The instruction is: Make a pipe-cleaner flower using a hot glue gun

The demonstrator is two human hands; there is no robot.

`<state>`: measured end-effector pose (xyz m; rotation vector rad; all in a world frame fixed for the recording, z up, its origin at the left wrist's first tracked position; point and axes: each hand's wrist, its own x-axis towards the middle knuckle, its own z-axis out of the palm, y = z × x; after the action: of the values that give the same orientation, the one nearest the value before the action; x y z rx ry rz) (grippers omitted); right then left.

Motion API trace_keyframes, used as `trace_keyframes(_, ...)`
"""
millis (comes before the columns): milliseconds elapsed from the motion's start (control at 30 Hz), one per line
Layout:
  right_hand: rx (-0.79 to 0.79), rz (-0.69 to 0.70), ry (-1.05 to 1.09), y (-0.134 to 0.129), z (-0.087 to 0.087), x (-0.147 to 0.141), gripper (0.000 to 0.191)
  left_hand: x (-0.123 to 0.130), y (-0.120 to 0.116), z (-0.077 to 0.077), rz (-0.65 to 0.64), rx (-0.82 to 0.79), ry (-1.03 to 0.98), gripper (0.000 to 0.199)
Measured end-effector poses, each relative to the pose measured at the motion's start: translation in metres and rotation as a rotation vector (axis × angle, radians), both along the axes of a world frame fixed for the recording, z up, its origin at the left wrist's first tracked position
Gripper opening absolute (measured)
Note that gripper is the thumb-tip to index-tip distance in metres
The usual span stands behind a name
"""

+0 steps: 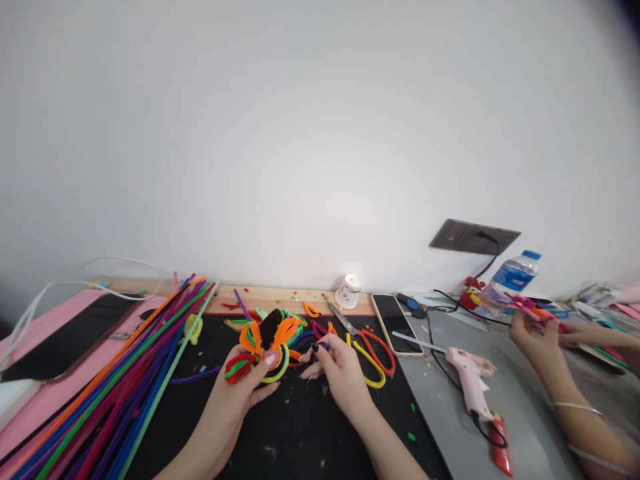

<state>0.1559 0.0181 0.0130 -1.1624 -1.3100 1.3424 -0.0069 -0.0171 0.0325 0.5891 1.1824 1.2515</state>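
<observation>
Pipe-cleaner flower (273, 333) is sitting in the left hand (245, 385) above the black mat (280, 440), its orange loops pointing up and fanning outward, a red-and-green one pointing left; overlapping loops are hiding any long axis. Bare mat is lying open toward the person, while a pipe-cleaner bundle (131, 373) is bounding the left and scissors (356, 332) are lying to the right. The left hand is pinching the flower between thumb and fingers. Right hand (340, 370) is angling up and leftward beside it, fingertips bunching at a small dark bit (315, 347); whether they are gripping it, I cannot tell.
</observation>
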Motion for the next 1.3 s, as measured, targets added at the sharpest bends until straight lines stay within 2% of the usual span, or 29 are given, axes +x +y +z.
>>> trace_keyframes(133,0.019,-0.018,-0.017,0.000,0.001,0.001,0.022,-0.001,0.001,-0.003,-0.005,0.003,-0.007,0.039)
trace_keyframes(300,0.158,-0.145,-0.066,0.004,0.000,0.005,0.016,0.000,0.001,-0.007,-0.025,-0.013,0.017,0.034)
trace_keyframes(467,-0.032,-0.117,0.084,0.001,0.002,0.001,0.013,0.002,-0.001,-0.003,-0.037,-0.014,0.049,0.031)
trace_keyframes(633,-0.134,-0.124,0.140,-0.003,0.004,-0.007,0.019,0.005,-0.002,-0.002,-0.042,-0.022,0.061,0.037)
trace_keyframes(800,-0.097,-0.125,0.103,-0.004,0.003,-0.007,0.021,0.006,-0.004,-0.003,-0.039,-0.022,0.074,0.042)
trace_keyframes(1300,-0.089,-0.096,0.010,-0.004,-0.002,-0.006,0.021,0.005,-0.004,-0.006,-0.060,-0.005,0.110,0.038)
